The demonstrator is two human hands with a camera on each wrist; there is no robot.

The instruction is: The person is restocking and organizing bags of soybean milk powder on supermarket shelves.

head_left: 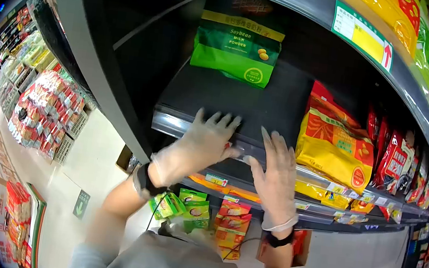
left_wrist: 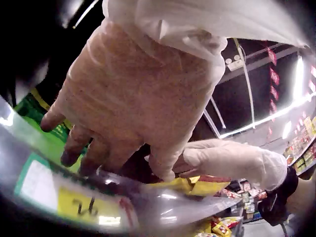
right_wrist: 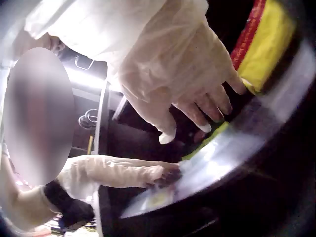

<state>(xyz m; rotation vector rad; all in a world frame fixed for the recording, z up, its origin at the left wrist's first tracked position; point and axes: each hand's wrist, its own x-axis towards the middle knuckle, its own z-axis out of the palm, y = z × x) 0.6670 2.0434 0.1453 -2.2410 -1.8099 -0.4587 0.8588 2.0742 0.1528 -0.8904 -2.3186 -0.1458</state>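
My gloved left hand (head_left: pixel 197 140) spreads its fingers over the front edge of a dark shelf (head_left: pixel 278 102). Beside it, the gloved right hand (head_left: pixel 275 177) also has straight fingers, pointing toward the shelf's front edge. Neither hand holds anything. Farther back stands a green bag of soybean milk powder (head_left: pixel 236 50), in front of a darker pack. To the right of my right hand, a yellow and red bag (head_left: pixel 336 144) leans on the same shelf. In the left wrist view the left fingers hang close over a price label (left_wrist: pixel 74 197) on the shelf's edge.
More red packs (head_left: pixel 398 161) line the shelf at the right. An upper shelf (head_left: pixel 296 9) with yellow and green bags juts overhead. A grey upright post (head_left: pixel 100 54) bounds the left side. Green bags (head_left: pixel 193 210) and orange bags (head_left: pixel 232 226) lie below near the floor.
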